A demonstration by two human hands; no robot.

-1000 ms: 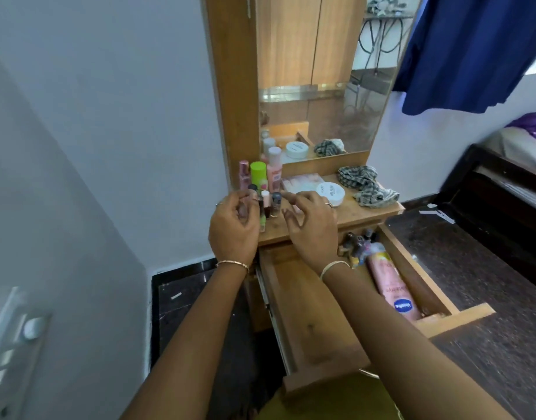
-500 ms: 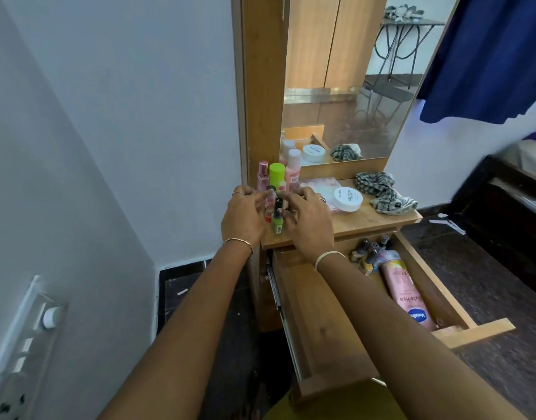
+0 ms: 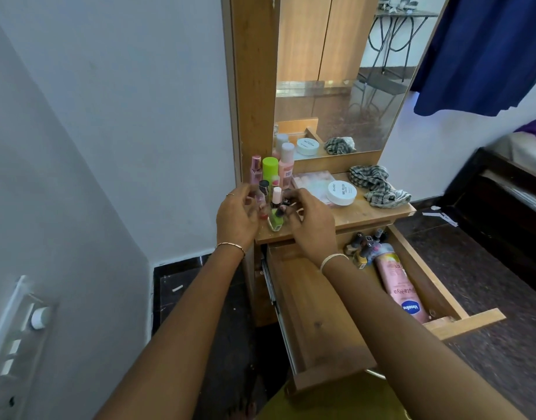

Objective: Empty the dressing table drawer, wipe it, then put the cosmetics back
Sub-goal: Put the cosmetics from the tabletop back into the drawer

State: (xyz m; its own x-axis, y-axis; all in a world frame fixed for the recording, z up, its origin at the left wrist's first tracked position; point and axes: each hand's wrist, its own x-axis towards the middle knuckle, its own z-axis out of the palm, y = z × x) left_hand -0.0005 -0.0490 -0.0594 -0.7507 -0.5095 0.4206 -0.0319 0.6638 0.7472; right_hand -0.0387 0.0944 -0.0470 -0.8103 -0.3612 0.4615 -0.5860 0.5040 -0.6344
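**Q:** ok so where is everything at this point? drawer emptied or what?

**A:** not quite. The pulled-out wooden drawer [image 3: 315, 316] has a pink Vaseline lotion bottle [image 3: 400, 291] lying flat along its right side, and a little huddle of dark-capped nail polish bottles [image 3: 365, 245] sits at the back right corner, just beyond the lotion's cap. The left part of the drawer floor is bare wood.

**Q:** and the hands?

**A:** both are up on the wooden dressing table top [image 3: 360, 215], at its front left corner. The left hand [image 3: 236, 219] and right hand [image 3: 313, 228] sit either side of a cluster of small bottles, fingers curled in toward them. There's a lime green nail polish bottle [image 3: 275, 221] standing between the two hands. Whether either hand is actually pinching a bottle, can't tell, the fingertips are blurry.

**Q:** other stuff up top?

**A:** taller pink bottles and a green-capped bottle [image 3: 270, 168] stand behind them near the mirror frame. A round white nail polish remover tub [image 3: 341, 193] rests on a pale flat palette [image 3: 313, 184], and a crumpled grey checked cloth [image 3: 377, 185] lies to the right.
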